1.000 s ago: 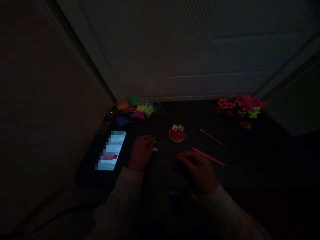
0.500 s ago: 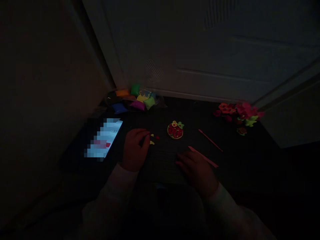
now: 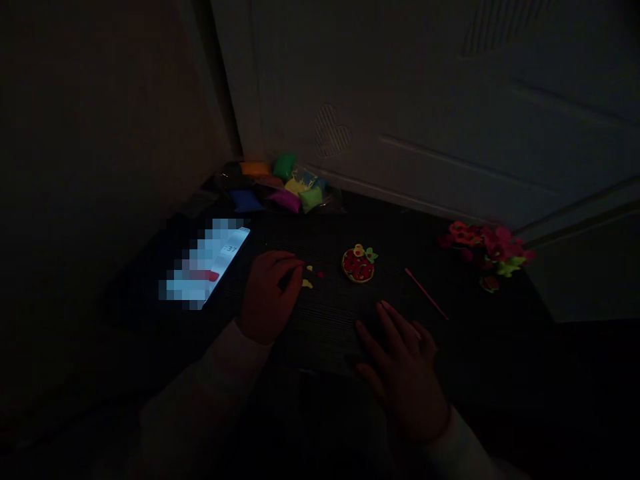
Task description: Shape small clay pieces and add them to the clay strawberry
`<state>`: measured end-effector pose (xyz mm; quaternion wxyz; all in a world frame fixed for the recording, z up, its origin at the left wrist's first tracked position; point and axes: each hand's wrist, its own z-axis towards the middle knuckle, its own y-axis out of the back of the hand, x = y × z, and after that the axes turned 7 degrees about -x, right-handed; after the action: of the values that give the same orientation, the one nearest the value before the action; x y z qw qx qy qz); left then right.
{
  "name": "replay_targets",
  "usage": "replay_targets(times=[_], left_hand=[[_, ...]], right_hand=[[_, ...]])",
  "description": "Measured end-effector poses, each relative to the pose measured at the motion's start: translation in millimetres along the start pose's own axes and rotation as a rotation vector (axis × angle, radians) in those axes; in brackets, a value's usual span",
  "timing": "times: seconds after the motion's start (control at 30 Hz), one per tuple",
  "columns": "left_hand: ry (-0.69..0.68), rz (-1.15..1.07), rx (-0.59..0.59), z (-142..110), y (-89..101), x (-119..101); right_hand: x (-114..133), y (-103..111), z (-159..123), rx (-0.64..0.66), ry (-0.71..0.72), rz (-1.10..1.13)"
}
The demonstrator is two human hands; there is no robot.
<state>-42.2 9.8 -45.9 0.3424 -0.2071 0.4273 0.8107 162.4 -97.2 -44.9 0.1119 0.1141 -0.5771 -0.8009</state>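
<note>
In the dim head view my left hand (image 3: pixel 269 297) rests on the dark table with thumb and fingers pinched; whatever they hold is too dark to make out. Just right of its fingertips lie small yellow bits (image 3: pixel 307 284) and a tiny red bit (image 3: pixel 320 275). My right hand (image 3: pixel 404 367) is open, fingers spread, over a flat pink clay tool (image 3: pixel 399 320) that they partly cover. Beyond the hands sits a round red clay piece (image 3: pixel 358 267) with a pale rim, a yellow flower and a green flower on its top edge.
A thin pink stick (image 3: pixel 427 294) lies right of the round piece. Pink, red and green flower shapes (image 3: pixel 495 248) are heaped at the far right. Packets of coloured clay (image 3: pixel 285 200) sit at the back left. A lit phone (image 3: pixel 227 257) lies left, and a white panelled door (image 3: pixel 400 100) stands behind.
My right hand has spread its fingers and shifted over the flat pink tool. My left hand keeps its pinch near the yellow bits. The view has turned slightly.
</note>
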Motion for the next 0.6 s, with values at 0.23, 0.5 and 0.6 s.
replay_targets(times=[0.23,0.5,0.6], left_hand=[[-0.003,0.005,0.01,-0.2,-0.6,0.3],[-0.016,-0.001,0.026,-0.6,-0.9,-0.1],[-0.033,0.005,0.02,-0.8,-1.7,0.6]], right_hand=[[-0.6,2.1,-5.4,-0.037,-0.015,-0.027],[3.0,4.3,-3.9,0.0,-0.056,-0.021],[6.3,4.5,-2.3,0.025,-0.042,0.01]])
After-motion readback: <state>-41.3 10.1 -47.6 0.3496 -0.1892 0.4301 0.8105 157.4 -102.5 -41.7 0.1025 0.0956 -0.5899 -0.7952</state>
